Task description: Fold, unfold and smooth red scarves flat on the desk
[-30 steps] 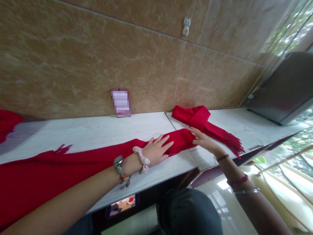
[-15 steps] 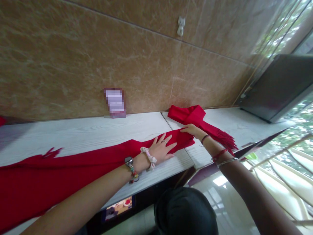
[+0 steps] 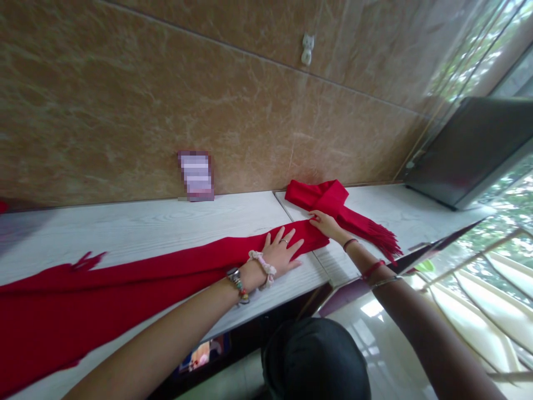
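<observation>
A long red scarf (image 3: 166, 269) stretches along the white wood-grain tabletop (image 3: 137, 222), wide at the left and narrowing into a folded strip toward the right. My left hand (image 3: 280, 254) presses flat on that strip with its fingers spread. At the strip's right end, the fingertips of my right hand (image 3: 327, 225) pinch the upper corner of the cloth. Just behind my right hand lies another red scarf (image 3: 318, 194), bent over itself, its fringe (image 3: 385, 239) trailing toward the right front edge. A few loose fringe threads (image 3: 89, 260) stick up from the long scarf at the left.
A small card with blurred print (image 3: 196, 175) leans on the brown marble wall (image 3: 125, 111). At the right end stands a dark grey box-like object (image 3: 470, 150). Below the front edge are a black round stool seat (image 3: 316, 358) and a lit screen (image 3: 204, 355).
My left hand has slid slightly to the right along the scarf. My right hand stays at the end corner, and the cloth there looks flatter and straighter.
</observation>
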A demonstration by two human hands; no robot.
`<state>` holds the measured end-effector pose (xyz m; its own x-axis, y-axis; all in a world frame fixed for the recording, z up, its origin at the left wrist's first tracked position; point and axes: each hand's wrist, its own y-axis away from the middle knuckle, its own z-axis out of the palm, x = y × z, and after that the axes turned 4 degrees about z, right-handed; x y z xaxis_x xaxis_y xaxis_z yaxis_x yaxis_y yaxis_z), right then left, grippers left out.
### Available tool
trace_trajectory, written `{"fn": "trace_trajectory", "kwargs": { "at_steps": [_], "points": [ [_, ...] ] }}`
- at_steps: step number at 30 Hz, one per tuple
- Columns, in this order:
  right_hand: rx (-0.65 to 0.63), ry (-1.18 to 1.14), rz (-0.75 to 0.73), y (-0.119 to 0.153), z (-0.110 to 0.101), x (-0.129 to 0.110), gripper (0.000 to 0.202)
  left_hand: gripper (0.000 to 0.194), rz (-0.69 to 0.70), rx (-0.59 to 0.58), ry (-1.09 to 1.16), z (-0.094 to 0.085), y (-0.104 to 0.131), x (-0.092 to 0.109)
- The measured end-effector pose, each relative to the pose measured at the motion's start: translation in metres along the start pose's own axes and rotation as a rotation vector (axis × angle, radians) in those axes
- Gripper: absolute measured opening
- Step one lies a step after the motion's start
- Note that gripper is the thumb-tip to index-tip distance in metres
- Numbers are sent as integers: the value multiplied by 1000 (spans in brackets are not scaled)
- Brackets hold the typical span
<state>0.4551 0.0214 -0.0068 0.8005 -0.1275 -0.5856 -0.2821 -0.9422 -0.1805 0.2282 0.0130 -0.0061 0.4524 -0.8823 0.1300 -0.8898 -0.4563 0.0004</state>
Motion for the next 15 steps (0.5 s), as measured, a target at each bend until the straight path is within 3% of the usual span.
{"fn": "trace_trajectory", "kwargs": {
  "at_steps": [6,11,15],
  "points": [
    [76,319,-191,16,7,0,35,60,-26,-9,20,0,13,1],
    [80,400,-179,22,12,-1,36,61,-23,-6,12,1,21,0],
    [202,388,-336,25,3,-19,39,57,-80,88,-8,-9,21,-4]
  ]
}}
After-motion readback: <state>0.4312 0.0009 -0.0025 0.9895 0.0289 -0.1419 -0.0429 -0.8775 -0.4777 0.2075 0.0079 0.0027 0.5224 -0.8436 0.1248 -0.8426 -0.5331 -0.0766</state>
